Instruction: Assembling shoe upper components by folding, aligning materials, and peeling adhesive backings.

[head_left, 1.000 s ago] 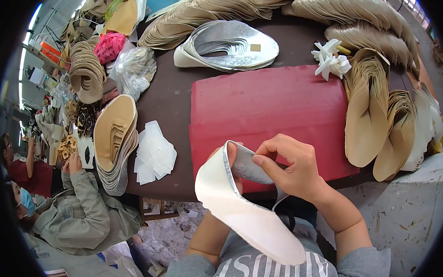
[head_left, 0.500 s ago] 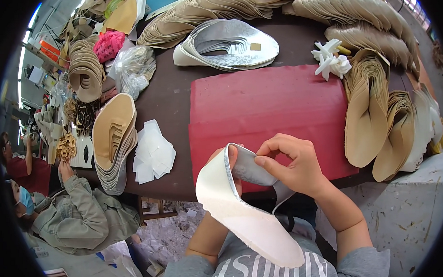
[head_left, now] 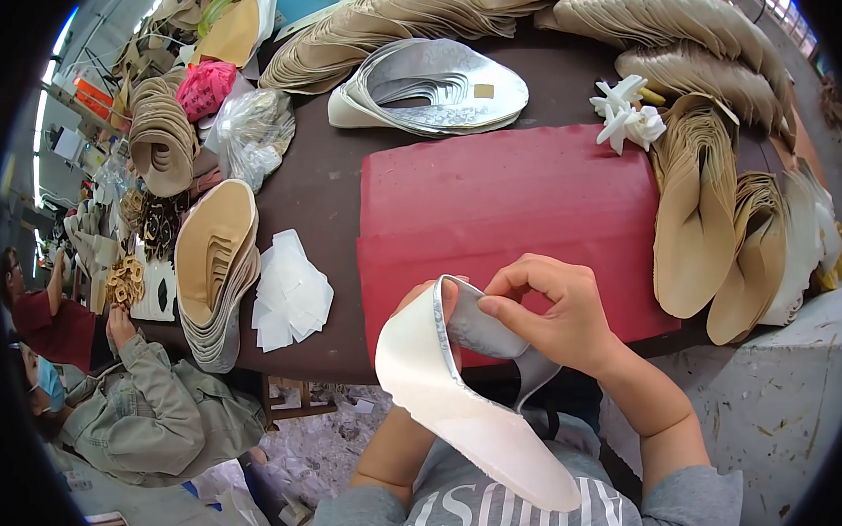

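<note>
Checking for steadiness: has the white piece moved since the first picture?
Yes, slightly: the white piece has shifted a little down and right, judged against the red mat.

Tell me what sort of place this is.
Likely a workshop for shoe parts or similar: nested stacks of tan curved pieces on a brown worktable, a white curved piece in hand, and a co-worker close by.

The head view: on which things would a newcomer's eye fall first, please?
Probably on the red mat, the boldest colour, on the dark brown table before the person. Next comes the white shoe-upper piece, held by the left hand and right hand near the mat's near edge. Beyond the mat, the silvery shoe-upper stack also stands out.
</note>
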Demonstrator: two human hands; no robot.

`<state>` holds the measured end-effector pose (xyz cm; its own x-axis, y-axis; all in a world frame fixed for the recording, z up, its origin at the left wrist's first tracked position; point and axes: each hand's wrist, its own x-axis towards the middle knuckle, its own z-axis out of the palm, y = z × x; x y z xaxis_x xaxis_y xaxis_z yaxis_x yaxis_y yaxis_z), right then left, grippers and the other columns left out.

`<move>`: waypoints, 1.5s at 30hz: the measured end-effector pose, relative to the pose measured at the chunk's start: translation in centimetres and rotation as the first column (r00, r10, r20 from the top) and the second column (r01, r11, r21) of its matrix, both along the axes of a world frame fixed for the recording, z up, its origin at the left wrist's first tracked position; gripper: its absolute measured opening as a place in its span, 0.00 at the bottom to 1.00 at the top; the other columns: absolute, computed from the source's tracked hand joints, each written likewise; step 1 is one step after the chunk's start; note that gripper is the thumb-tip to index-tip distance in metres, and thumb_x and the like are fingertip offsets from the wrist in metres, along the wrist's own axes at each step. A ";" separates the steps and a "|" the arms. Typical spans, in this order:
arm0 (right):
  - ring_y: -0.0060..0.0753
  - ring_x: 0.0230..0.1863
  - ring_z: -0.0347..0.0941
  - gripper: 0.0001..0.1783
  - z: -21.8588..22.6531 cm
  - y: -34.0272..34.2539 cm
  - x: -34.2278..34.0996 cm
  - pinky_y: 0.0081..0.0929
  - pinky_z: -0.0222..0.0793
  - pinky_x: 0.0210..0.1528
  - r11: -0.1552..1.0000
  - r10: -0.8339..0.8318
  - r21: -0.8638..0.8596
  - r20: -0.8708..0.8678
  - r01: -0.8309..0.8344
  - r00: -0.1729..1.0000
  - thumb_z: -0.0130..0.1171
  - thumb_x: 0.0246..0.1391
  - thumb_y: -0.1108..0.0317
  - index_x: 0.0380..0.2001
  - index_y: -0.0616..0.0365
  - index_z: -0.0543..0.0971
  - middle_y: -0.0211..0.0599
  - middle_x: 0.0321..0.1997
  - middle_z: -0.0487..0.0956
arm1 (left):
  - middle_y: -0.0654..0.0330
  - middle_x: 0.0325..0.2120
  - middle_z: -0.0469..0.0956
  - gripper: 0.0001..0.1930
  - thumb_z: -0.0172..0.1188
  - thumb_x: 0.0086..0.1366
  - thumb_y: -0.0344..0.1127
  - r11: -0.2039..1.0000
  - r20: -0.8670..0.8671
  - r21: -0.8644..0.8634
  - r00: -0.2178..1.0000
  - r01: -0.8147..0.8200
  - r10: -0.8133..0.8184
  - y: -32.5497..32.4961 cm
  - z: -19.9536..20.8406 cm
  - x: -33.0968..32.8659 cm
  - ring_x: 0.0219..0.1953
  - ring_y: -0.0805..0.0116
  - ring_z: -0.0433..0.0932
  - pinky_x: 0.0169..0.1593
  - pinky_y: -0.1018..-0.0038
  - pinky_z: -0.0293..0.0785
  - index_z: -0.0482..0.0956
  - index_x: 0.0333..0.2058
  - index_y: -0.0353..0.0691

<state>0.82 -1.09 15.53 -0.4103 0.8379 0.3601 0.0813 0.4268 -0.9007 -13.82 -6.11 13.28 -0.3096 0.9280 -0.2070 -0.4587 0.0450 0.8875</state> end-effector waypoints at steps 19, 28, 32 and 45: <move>0.20 0.24 0.65 0.02 0.2 1.5 0.7 0.15 0.63 0.29 0.962 0.064 -0.266 0.005 -0.060 0.998 0.58 0.52 0.75 0.27 0.62 0.78 0.30 0.26 0.77 | 0.62 0.28 0.75 0.15 0.63 0.62 0.44 1.000 0.088 -0.007 0.996 -0.031 0.031 0.9 0.6 1.2 0.30 0.75 0.72 0.35 0.81 0.68 0.77 0.31 0.36; 0.20 0.24 0.66 0.08 1.4 1.6 0.8 0.18 0.64 0.28 0.998 0.014 0.061 0.260 -0.031 0.965 0.53 0.57 0.72 0.26 0.62 0.78 0.30 0.25 0.77 | 0.62 0.29 0.77 0.12 0.62 0.63 0.42 0.998 0.149 0.068 0.989 -0.011 0.001 1.0 -0.1 0.9 0.32 0.75 0.74 0.37 0.81 0.71 0.78 0.32 0.38; 0.21 0.25 0.67 0.11 1.4 3.3 1.2 0.18 0.67 0.31 0.938 0.233 -0.314 0.261 -0.146 0.937 0.51 0.59 0.69 0.26 0.62 0.78 0.31 0.26 0.77 | 0.63 0.30 0.77 0.12 0.62 0.63 0.43 0.999 0.194 0.022 0.980 0.039 -0.043 1.3 -0.7 0.8 0.32 0.76 0.75 0.37 0.81 0.72 0.78 0.33 0.39; 0.20 0.28 0.69 0.06 -0.5 0.7 5.1 0.17 0.67 0.33 0.903 0.092 -0.421 -0.001 -0.084 0.996 0.60 0.52 0.72 0.32 0.64 0.79 0.31 0.29 0.78 | 0.58 0.37 0.78 0.14 0.59 0.65 0.40 0.999 0.434 0.040 0.901 0.006 -0.023 1.9 -1.5 0.8 0.39 0.71 0.79 0.47 0.75 0.76 0.73 0.44 0.40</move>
<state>5.93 -0.39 15.01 -0.4927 0.8698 -0.0259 0.0795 0.0154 -0.9967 -13.06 -4.24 11.81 -0.1832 0.9412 -0.2838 -0.7984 0.0259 0.6015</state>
